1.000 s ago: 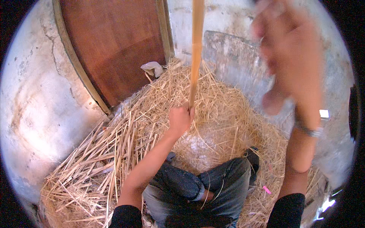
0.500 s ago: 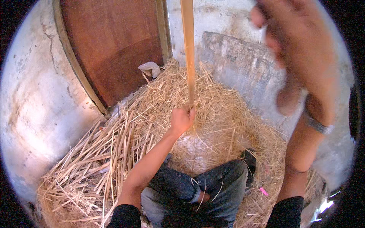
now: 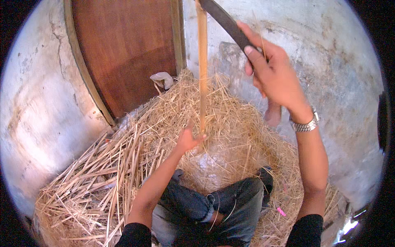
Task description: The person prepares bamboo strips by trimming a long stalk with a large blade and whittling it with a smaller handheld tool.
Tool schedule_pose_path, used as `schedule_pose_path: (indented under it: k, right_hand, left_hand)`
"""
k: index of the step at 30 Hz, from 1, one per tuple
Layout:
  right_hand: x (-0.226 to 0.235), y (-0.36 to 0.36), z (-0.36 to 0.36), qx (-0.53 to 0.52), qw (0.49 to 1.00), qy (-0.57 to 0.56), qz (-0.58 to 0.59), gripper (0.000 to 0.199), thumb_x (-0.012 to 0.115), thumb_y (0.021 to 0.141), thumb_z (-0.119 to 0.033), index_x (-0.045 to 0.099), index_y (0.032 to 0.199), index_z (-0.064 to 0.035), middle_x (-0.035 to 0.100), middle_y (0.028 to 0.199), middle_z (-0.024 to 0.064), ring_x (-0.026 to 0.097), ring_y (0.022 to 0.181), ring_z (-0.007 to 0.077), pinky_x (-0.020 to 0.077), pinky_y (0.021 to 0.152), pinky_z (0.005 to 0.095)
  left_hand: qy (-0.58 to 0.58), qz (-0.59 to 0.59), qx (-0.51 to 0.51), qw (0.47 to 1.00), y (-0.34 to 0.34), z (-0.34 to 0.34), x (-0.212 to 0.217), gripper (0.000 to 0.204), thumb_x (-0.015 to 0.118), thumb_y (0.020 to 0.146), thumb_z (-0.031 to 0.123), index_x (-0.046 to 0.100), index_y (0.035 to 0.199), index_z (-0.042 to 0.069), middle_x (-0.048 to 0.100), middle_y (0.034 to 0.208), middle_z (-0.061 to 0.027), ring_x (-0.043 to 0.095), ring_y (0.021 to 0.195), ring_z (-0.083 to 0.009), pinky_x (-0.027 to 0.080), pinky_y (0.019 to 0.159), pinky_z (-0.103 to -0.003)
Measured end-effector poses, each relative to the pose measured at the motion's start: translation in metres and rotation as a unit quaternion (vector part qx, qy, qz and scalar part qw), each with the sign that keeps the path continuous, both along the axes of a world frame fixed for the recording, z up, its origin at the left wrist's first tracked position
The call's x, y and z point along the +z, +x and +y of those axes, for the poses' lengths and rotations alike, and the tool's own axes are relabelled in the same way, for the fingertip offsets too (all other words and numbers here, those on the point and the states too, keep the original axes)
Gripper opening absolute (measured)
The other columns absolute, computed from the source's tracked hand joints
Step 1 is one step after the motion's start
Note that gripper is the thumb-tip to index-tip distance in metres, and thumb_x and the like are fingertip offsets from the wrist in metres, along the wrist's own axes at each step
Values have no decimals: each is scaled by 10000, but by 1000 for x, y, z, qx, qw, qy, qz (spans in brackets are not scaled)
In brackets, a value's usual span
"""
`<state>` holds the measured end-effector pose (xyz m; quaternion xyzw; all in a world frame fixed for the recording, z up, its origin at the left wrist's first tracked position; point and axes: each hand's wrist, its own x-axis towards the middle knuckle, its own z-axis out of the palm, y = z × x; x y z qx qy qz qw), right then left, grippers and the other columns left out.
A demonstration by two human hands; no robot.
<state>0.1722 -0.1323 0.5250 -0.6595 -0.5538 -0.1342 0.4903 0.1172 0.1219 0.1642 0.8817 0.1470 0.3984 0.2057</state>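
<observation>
A long, pale bamboo strip point(image 3: 203, 61) stands almost upright in front of me, its top running out of view. At its lower end is my left hand point(image 3: 189, 139), thumb and fingers spread apart rather than wrapped round the strip. High on the right, my right hand point(image 3: 276, 76) grips a large dark-bladed knife point(image 3: 228, 26), whose rounded wooden handle end shows below the fist. The blade slants up to the left and meets the strip near the top edge; whether it has cut into it cannot be made out.
Straw-like shavings point(image 3: 230, 111) heap around my crossed legs point(image 3: 193, 199). Long split strips point(image 3: 119, 164) pile up at left. A brown door point(image 3: 127, 49), a whitish bag point(image 3: 162, 79) and stained walls point(image 3: 329, 53) stand behind. A pink scrap point(image 3: 281, 211) lies at right.
My right hand has come down and leftward, bringing the knife blade to the upper strip. My left hand has loosened its grip and moved slightly lower.
</observation>
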Motion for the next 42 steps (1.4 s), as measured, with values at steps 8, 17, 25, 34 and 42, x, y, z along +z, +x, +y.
schedule_pose_path:
  k: [8,17,25,34,42]
  right_hand:
    - [45,-16,-49,-193,958,-66,-199,202,532,960,-183,656,1083,-81,627,758,39,596,672,153,481,591,350]
    - [-108,46,13,-50,987,-141,63,523,470,993,-70,423,1501,-185,650,861,71,582,675,104,514,690,295]
    - [-125,13,14,-24,990,-141,9,555,508,959,-81,406,1494,-188,566,709,267,576,603,407,470,625,481]
    - [-138,1,9,-128,978,-160,-45,238,511,1009,-204,596,1115,-8,583,667,265,586,620,475,443,604,542]
    - [-125,10,4,-23,975,-209,75,360,464,1033,-291,591,889,14,590,677,249,542,620,483,442,585,502]
  left_hand:
    - [-73,14,-8,997,-9,-66,134,301,664,905,268,672,921,-33,645,736,-273,684,715,-372,536,636,-468]
    - [-38,353,-51,934,-28,12,-11,967,805,623,637,589,1220,-92,666,1062,-319,659,1014,-439,518,895,-486]
    - [-189,-105,11,976,-29,24,57,691,741,851,288,493,1353,-118,631,1245,-272,623,1182,-314,463,1040,-380]
    - [-58,-313,-68,946,-44,29,355,873,719,875,488,391,1451,-80,547,1385,-245,515,1300,-285,391,1086,-391]
    - [-113,-211,-205,949,-20,40,402,238,538,1029,175,601,1122,-36,675,999,-69,670,929,-160,544,819,-303]
